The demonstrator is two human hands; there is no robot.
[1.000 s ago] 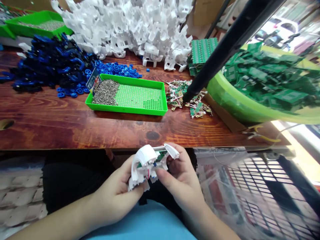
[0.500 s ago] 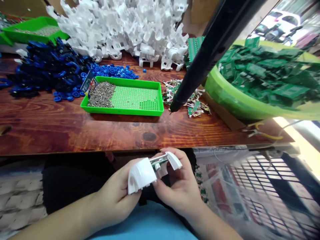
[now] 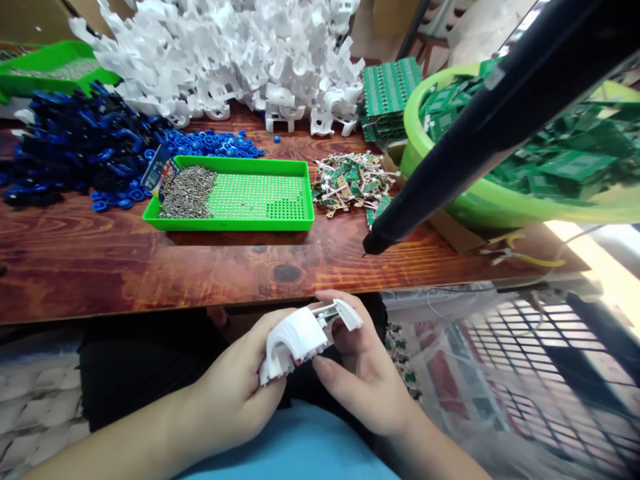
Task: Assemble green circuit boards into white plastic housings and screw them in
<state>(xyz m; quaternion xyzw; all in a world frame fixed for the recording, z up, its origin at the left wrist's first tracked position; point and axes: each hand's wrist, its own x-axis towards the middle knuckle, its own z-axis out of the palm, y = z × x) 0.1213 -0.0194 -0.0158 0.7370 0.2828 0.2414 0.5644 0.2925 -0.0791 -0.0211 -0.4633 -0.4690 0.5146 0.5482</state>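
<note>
One white housing [image 3: 300, 335] sits in our grip, just this side of the desk [image 3: 225, 273]: our left hand [image 3: 246, 380] has its fingers around the broad end, our right hand [image 3: 371, 377] the slim end. We judge this a handling step, calling next for steady support.

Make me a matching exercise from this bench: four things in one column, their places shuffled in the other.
Things
1. White housing
2. Metal pieces
3. Loose green boards
4. Blue rings

Places
A. In the round tub
B. On the wooden table, behind the near green tray
C. Held by the left hand and right hand
D. Heaped at the near green tray's left end

Pairs: 1-C, 2-D, 3-A, 4-B
</note>
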